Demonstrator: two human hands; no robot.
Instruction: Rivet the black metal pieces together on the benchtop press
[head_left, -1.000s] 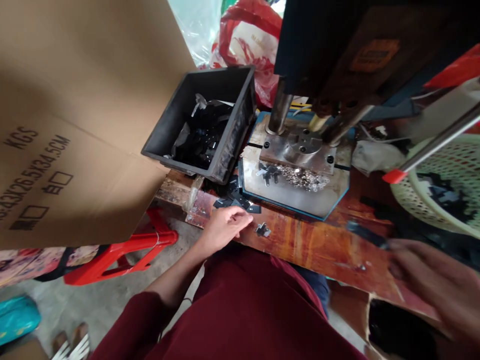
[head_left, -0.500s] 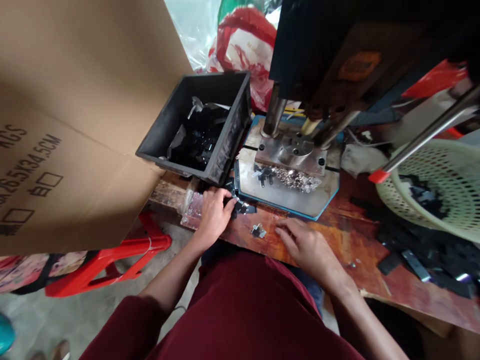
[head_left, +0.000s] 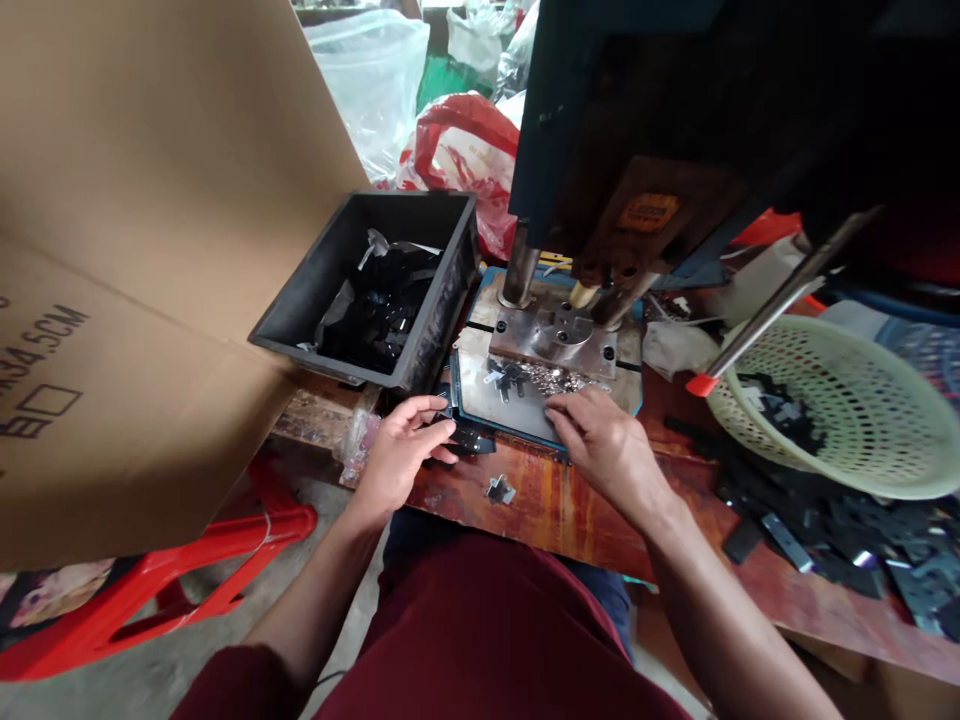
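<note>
My left hand [head_left: 401,450] is at the left corner of the press base, thumb and forefinger closed on a small black metal part [head_left: 448,398]. More black parts [head_left: 474,442] lie on the bench beside those fingers. My right hand [head_left: 607,435] is over the front of the press's metal plate [head_left: 480,395], its fingers curled together; anything pinched in them is hidden. Small shiny metal pieces [head_left: 551,378] are heaped just beyond the right fingertips, with a few dark parts [head_left: 510,378] to their left. A small silver-and-black part [head_left: 500,489] lies alone on the wooden bench between my hands.
The press [head_left: 559,335] stands ahead with its dark head overhanging. A black bin [head_left: 442,310] of dark parts sits at left, beside a large carton [head_left: 150,250]. To the right are a red-tipped lever [head_left: 703,385], a pale green basket [head_left: 885,420] and piled black parts [head_left: 817,530].
My right hand has moved forward from the bench edge onto the press plate. The left hand has turned and drawn slightly back with a black metal part. The camera view has tilted up.
</note>
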